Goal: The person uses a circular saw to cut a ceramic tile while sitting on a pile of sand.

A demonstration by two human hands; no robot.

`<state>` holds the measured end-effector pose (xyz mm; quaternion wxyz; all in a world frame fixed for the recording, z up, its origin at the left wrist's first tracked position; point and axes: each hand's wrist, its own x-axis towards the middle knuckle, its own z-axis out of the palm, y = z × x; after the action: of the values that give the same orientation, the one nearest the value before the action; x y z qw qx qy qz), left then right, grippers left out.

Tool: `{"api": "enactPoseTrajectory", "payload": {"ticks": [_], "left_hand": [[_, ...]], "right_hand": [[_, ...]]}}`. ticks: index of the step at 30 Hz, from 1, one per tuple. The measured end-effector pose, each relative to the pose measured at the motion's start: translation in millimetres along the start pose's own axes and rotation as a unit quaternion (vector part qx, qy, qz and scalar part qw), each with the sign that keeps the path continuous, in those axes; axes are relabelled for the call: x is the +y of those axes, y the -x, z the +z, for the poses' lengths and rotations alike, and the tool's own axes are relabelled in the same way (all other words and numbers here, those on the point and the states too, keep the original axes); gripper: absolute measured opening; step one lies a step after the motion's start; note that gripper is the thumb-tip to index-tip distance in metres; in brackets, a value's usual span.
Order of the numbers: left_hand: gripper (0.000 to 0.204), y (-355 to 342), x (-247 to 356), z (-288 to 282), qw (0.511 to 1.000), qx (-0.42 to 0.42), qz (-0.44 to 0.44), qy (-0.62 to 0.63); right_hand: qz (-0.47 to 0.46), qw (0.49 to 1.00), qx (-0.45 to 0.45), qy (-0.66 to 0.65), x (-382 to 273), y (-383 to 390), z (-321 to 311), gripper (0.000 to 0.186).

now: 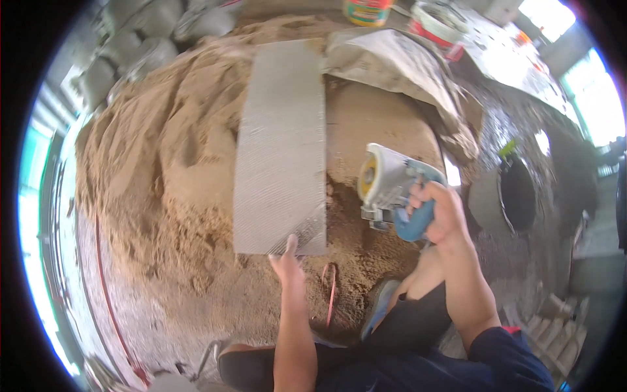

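Note:
A long grey tile (pixel 281 144) with fine ridges lies on a heap of brown sand. My left hand (pixel 285 260) grips its near edge, thumb on top, with the other fingers mostly hidden below. A dark smudged patch marks the tile's near right corner. Held up to the right of the tile is a handheld circular saw (pixel 400 186), white and blue with a yellow part on its left side. My right hand (pixel 439 212) is wrapped round its blue handle, and the saw is apart from the tile.
The sand heap (pixel 176 150) spreads widely under and around the tile. A pale sack (pixel 392 62) drapes over its far right. Buckets (pixel 439 26) stand behind, and a dark-mouthed round container (pixel 506 196) lies at right. A red cord (pixel 108 287) runs along the left floor.

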<state>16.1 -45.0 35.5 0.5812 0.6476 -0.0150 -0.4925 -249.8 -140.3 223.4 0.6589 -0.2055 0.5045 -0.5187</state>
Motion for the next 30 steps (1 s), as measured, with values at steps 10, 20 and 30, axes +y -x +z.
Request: {"api": "enactPoseTrajectory", "payload": {"ticks": [10,20,30], "left_hand": [[0.039,-3,1,0,0.999,0.012,0.039,0.014],[0.058,5,1,-18,1.000,-0.013,0.018,-0.007],[0.066,63,-28,4,0.997,0.002,0.037,0.065]], "right_hand": [[-0.010,1.000,0.011,0.015,-4,5,3,0.014],[0.043,0.997,-0.044,0.048,4,16,20,0.025],[0.053,0.979,-0.090,0.177,30,13,29,0.012]]}}
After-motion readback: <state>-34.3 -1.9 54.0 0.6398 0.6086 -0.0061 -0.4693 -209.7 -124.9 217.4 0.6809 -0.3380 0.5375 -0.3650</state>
